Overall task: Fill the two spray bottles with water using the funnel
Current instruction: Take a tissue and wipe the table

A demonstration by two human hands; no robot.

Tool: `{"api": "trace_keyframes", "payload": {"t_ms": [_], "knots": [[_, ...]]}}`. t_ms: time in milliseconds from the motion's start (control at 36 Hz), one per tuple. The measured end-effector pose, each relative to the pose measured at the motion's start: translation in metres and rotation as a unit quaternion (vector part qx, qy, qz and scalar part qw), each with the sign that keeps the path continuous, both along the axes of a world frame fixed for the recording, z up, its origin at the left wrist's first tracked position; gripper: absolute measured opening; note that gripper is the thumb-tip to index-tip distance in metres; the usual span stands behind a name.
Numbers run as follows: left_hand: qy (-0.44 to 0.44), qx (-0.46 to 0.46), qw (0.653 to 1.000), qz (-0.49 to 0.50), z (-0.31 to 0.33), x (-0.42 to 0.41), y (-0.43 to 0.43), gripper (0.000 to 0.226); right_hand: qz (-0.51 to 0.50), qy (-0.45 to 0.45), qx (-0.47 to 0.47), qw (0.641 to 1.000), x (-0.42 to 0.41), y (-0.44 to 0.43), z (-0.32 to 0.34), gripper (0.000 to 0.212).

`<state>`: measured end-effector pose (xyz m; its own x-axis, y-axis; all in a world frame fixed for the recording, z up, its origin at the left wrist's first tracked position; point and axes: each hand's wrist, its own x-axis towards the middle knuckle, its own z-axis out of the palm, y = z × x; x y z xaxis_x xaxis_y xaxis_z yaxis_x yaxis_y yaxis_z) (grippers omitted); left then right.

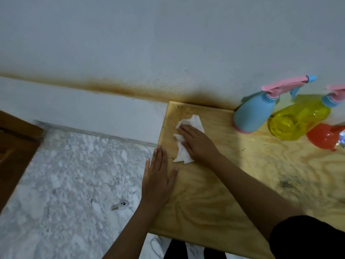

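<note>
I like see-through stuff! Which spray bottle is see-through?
The yellow bottle, beside the red funnel. The blue bottle next to it is solid, not clear.

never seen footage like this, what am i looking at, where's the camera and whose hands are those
No machine here: a camera worn on a person's head looks down at their two bare hands. The right hand presses a white paper towel against the wooden table, as if wiping; the left hand lies flat on the table's left edge, holding nothing. Far right stand a blue spray bottle and a yellow spray bottle with pink spray heads, and a red funnel beside them.
</note>
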<state>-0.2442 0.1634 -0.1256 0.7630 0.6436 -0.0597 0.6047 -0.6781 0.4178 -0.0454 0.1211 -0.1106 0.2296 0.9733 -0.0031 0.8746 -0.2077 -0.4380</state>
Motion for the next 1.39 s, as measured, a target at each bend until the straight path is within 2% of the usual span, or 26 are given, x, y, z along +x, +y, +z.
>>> {"api": "trace_keyframes", "payload": {"t_ms": [56,139,278,417,583,778,889,972,1056,1194,1389], "knots": [[-0.004,0.004,1.000,0.000,0.003,0.000,0.000,0.070,0.015,-0.014,0.017,1.000,-0.003,-0.012,0.000,0.044],[-0.016,0.005,1.000,0.005,0.009,0.000,0.001,0.070,0.019,-0.008,0.012,1.000,-0.002,-0.036,0.003,0.047],[-0.007,0.010,1.000,-0.002,0.012,0.003,0.006,0.077,-0.030,-0.015,0.000,0.999,0.018,-0.085,0.006,0.048],[0.029,0.012,1.000,-0.001,0.014,0.005,0.006,0.081,-0.124,-0.034,-0.011,0.992,0.041,-0.145,0.013,0.047],[0.034,0.014,0.999,0.018,0.015,0.001,-0.007,0.079,-0.277,-0.052,-0.053,0.958,0.052,-0.229,0.017,0.054],[0.041,-0.001,0.998,0.049,0.017,-0.021,-0.043,0.076,-0.448,-0.042,-0.101,0.888,0.034,-0.275,0.009,0.057],[0.047,-0.001,0.995,0.088,0.016,-0.039,-0.061,0.074,-0.451,-0.040,-0.131,0.882,0.033,-0.284,-0.011,0.086],[0.053,-0.008,0.994,0.099,0.017,-0.050,-0.069,0.072,-0.514,0.002,-0.076,0.854,0.015,-0.269,0.003,0.060],[0.045,-0.009,0.994,0.101,0.017,-0.059,-0.074,0.074,-0.518,0.009,-0.017,0.855,0.002,-0.255,0.011,0.059],[0.039,-0.021,0.994,0.099,0.018,-0.065,-0.080,0.076,-0.479,0.025,-0.025,0.877,-0.016,-0.224,0.007,0.065],[0.036,-0.020,0.995,0.087,0.017,-0.072,-0.079,0.070,-0.346,0.032,-0.029,0.937,-0.063,-0.158,0.003,0.063]]}}
